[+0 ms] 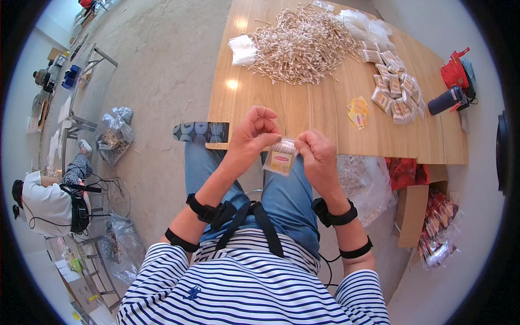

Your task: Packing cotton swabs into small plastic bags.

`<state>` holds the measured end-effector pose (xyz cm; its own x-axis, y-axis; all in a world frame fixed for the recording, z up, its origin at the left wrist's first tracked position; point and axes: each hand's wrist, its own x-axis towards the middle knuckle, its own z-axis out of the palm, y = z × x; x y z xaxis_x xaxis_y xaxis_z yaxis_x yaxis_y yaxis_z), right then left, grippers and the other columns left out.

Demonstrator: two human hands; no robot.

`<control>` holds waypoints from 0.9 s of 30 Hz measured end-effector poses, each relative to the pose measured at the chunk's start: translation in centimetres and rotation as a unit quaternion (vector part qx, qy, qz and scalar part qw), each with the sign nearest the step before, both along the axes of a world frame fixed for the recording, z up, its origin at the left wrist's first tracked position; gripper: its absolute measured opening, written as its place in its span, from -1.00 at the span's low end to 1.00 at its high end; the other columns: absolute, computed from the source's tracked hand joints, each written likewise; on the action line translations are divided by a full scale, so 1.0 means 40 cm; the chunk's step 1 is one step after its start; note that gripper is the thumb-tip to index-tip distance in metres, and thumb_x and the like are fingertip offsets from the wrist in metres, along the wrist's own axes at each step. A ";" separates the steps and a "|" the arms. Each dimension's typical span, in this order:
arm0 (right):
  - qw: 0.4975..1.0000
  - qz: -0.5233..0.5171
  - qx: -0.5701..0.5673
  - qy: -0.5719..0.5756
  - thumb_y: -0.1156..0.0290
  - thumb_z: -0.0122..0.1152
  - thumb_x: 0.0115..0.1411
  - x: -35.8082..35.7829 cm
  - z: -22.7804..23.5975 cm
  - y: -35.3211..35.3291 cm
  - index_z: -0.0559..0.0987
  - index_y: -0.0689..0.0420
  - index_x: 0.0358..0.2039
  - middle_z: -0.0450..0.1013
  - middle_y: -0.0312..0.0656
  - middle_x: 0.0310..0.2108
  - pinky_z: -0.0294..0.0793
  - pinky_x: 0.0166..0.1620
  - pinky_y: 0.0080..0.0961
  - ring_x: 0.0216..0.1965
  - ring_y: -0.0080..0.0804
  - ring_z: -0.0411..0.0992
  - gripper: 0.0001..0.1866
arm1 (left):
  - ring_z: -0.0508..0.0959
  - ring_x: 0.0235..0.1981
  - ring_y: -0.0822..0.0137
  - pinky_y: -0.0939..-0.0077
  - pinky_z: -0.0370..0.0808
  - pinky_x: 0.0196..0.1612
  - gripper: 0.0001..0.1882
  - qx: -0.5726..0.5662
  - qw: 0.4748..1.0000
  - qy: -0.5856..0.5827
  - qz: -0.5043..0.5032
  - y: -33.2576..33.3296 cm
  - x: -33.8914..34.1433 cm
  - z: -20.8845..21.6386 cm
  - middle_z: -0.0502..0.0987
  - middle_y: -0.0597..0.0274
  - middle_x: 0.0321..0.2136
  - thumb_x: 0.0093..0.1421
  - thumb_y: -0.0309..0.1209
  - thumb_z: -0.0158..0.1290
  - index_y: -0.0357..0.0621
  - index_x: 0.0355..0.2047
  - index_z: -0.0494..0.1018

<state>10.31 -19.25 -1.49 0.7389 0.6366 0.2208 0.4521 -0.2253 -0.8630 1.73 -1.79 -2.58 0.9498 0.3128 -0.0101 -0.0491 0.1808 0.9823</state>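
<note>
Workshop (swab heap, filled packets)

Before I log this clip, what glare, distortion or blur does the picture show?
Head view: two glare spots whiten the light-brown wooden table, whose right edge bows outward; head view: black corners; head view: the small clear plastic packet of cotton swabs has a plain outline, though its fine focus is hard to judge.

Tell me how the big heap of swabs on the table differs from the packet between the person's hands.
The heap is loose and jumbled; the clear packet holds its swabs lined up. The heap spreads wide, while the packet is small. The heap lies on the table, whereas the left hand and right hand hold the packet up by its top. Both contain thin swabs.
</note>
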 end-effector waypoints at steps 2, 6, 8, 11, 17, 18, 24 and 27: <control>1.000 -0.007 0.000 0.005 0.55 0.16 0.16 0.001 0.000 -0.001 0.48 0.28 -0.43 0.41 0.06 -0.46 0.36 -0.29 -0.17 -0.36 0.04 0.43 -0.92 | 0.51 -0.26 0.53 0.59 0.47 -0.11 -0.58 -0.006 1.000 0.014 0.009 0.006 -0.002 0.000 0.51 0.34 -0.34 0.14 -0.71 0.12 -0.21 0.00 0.33; 1.000 -0.002 -0.004 -0.023 0.54 0.18 0.17 -0.002 -0.008 0.000 0.48 0.27 -0.42 0.40 0.05 -0.46 0.35 -0.30 -0.15 -0.37 0.06 0.42 -0.92 | 0.53 -0.26 0.51 0.56 0.49 -0.11 -0.60 0.145 0.988 -0.041 -0.030 0.007 0.004 0.005 0.51 0.33 -0.34 0.15 -0.69 0.12 -0.21 0.00 0.35; 0.999 0.005 -0.002 -0.049 0.53 0.19 0.17 -0.006 -0.014 0.005 0.49 0.26 -0.42 0.39 0.05 -0.46 0.35 -0.30 -0.14 -0.37 0.07 0.41 -0.92 | 0.54 -0.26 0.49 0.55 0.49 -0.12 -0.62 0.171 0.983 -0.053 -0.034 -0.004 0.007 0.020 0.51 0.31 -0.35 0.16 -0.69 0.11 -0.21 -0.02 0.37; 0.993 0.008 -0.001 -0.114 0.53 0.21 0.15 -0.008 -0.021 0.011 0.49 0.25 -0.41 0.39 0.04 -0.47 0.35 -0.31 -0.13 -0.38 0.08 0.41 -0.91 | 0.55 -0.27 0.42 0.51 0.50 -0.15 -0.69 0.301 0.952 -0.038 -0.044 -0.010 0.007 0.026 0.50 0.24 -0.37 0.20 -0.68 0.07 -0.22 -0.04 0.39; 0.999 0.002 0.040 0.010 0.57 0.22 0.11 -0.007 -0.004 0.009 0.48 0.25 -0.41 0.40 0.03 -0.46 0.35 -0.30 -0.12 -0.37 0.09 0.40 -0.92 | 0.55 -0.31 0.34 0.46 0.51 -0.19 -0.73 0.342 0.939 -0.040 -0.012 -0.002 0.004 0.028 0.49 0.17 -0.38 0.23 -0.67 0.01 -0.23 -0.06 0.40; 0.999 0.022 0.033 -0.029 0.58 0.21 0.12 0.001 -0.006 0.009 0.47 0.25 -0.40 0.40 0.03 -0.44 0.35 -0.30 -0.11 -0.37 0.09 0.40 -0.92 | 0.55 -0.32 0.33 0.46 0.52 -0.19 -0.72 0.338 0.940 -0.045 -0.011 -0.004 0.004 0.028 0.49 0.16 -0.38 0.22 -0.67 0.02 -0.24 -0.06 0.40; 0.991 0.026 0.003 -0.133 0.58 0.17 0.14 0.002 -0.021 0.021 0.47 0.26 -0.40 0.40 0.04 -0.43 0.35 -0.28 -0.08 -0.33 0.11 0.40 -0.95 | 0.58 -0.31 0.27 0.42 0.53 -0.20 -0.67 0.351 0.934 -0.058 -0.021 -0.023 0.013 0.042 0.51 0.11 -0.37 0.15 -0.70 0.05 -0.25 -0.06 0.40; 0.992 0.012 0.006 -0.128 0.56 0.16 0.15 -0.004 -0.023 0.024 0.47 0.26 -0.42 0.40 0.05 -0.44 0.35 -0.27 -0.08 -0.33 0.11 0.40 -0.94 | 0.59 -0.30 0.22 0.39 0.53 -0.20 -0.63 0.385 0.919 -0.078 -0.016 -0.028 0.015 0.042 0.51 0.08 -0.36 0.12 -0.71 0.05 -0.25 -0.04 0.39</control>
